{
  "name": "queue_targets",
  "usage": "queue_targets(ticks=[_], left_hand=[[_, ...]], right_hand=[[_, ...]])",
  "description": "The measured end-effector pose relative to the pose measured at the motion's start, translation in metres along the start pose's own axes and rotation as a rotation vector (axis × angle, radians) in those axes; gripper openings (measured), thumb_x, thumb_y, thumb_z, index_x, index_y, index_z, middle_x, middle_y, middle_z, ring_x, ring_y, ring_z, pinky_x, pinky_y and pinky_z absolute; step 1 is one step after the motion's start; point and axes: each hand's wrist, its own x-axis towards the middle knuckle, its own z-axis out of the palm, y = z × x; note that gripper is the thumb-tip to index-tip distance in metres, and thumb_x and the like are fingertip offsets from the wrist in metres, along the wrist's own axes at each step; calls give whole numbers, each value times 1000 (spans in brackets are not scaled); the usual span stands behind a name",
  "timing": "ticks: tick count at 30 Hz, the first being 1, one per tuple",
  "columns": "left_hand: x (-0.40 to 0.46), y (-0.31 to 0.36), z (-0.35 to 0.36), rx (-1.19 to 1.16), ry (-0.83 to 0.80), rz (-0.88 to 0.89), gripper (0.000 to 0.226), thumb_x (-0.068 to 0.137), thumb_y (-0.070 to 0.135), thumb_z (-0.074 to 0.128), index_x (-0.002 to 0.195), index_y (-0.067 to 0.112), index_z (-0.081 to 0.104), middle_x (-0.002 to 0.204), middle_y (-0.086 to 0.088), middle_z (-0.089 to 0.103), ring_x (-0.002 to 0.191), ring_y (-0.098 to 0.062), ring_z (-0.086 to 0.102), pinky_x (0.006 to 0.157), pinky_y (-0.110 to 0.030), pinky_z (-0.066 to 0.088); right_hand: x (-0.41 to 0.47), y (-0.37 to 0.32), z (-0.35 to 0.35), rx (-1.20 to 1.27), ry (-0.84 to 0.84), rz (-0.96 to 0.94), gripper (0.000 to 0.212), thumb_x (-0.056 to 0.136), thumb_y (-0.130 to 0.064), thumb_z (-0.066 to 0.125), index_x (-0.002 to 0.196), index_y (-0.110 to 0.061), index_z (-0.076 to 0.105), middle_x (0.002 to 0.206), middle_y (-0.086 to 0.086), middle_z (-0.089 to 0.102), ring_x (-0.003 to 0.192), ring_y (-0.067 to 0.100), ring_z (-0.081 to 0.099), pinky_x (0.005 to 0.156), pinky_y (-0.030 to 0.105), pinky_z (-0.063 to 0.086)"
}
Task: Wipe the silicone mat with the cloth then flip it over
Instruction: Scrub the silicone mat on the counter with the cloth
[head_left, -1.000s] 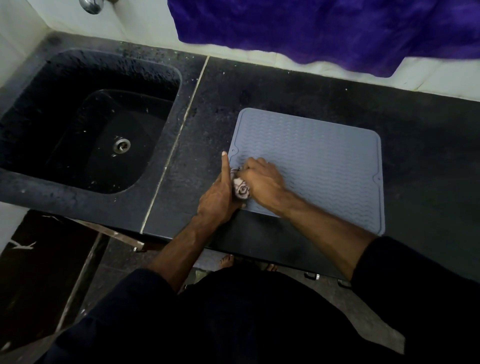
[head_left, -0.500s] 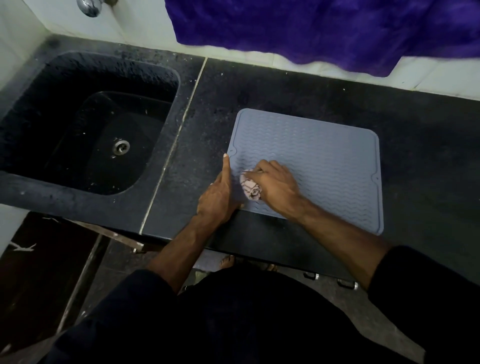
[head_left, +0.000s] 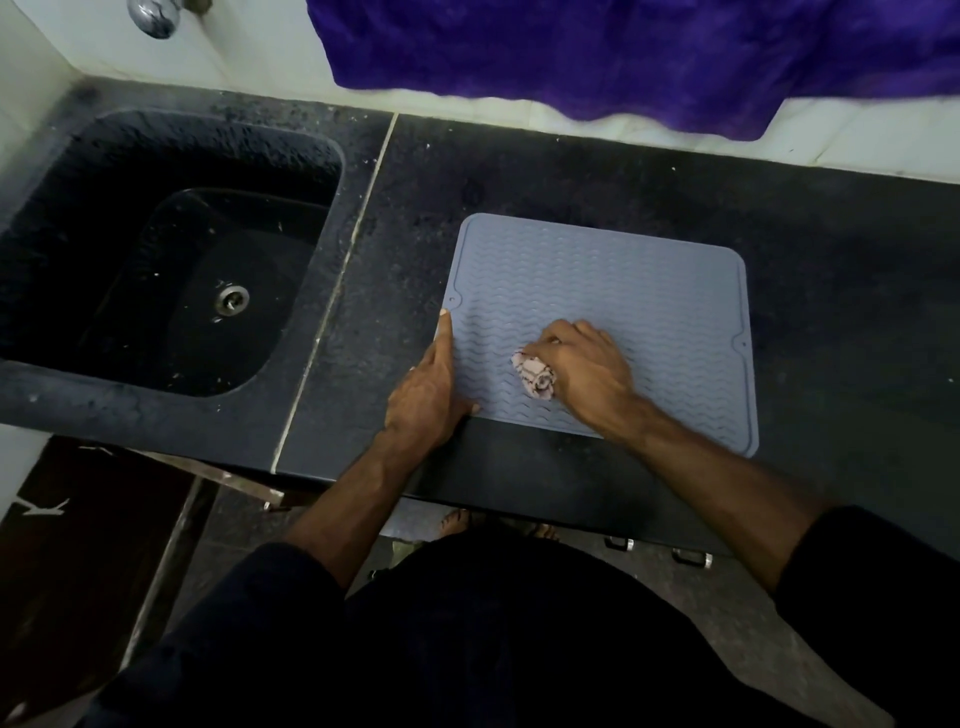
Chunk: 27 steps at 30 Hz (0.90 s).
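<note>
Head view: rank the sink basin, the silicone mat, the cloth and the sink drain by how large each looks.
1. sink basin
2. silicone mat, somewhat smaller in the frame
3. cloth, bunched and partly hidden under the right hand
4. sink drain, close to the visible cloth, so that order is unsure.

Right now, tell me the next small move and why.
Probably sweep the cloth rightward across the mat. The right hand holds it bunched near the left front, the left hand pins that edge, and most of the ridged top lies beyond.

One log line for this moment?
stage: wiping | right hand: cloth on mat | left hand: pinning mat edge | flip: not done
</note>
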Motion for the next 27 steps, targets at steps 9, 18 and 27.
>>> queue_targets(ticks=[9,18,27], left_hand=[[-1,0,-1,31,-17,-6,122,78,27,77,150,27,-21,160,-5,18,138,-33,36,108,-50,34],[4,11,0,215,-54,-3,113,83,26,72,152,20,-16,161,-9,14,131,-36,44,107,-51,36],[4,12,-1,305,-82,-12,98,86,30,70,155,19,2,161,-4,9,139,-29,34,112,-48,29]], right_hand=[[-25,29,9,-79,45,-92,46,82,-15,67,127,-22,60,129,4,58,114,32,48,92,40,35],[2,14,-9,13,135,-59,38,84,-16,67,121,-24,63,128,-6,59,108,25,45,84,35,30],[-24,45,6,-44,98,-125,47,75,-8,75,120,-17,66,125,5,64,104,35,55,87,40,41]])
